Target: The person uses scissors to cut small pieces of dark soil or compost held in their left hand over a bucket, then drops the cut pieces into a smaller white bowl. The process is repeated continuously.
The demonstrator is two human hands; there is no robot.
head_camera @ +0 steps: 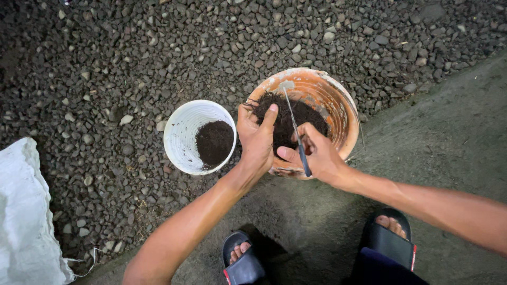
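Left hand [257, 138]: it grips the near rim of the orange pot [338, 103], fingers bent together over the edge, thumb up against the soil.
Right hand [316, 155]: fingers closed around a thin tool [296, 132] with a dark handle; its metal end points into the pot.
Orange pot: tilted on the ground, dark soil [288, 119] inside.
White pot [185, 132]: just beside, on the gravel [132, 53], a little soil at the bottom.
White sack [24, 211]: far left.
Feet: in black sandals [243, 264].
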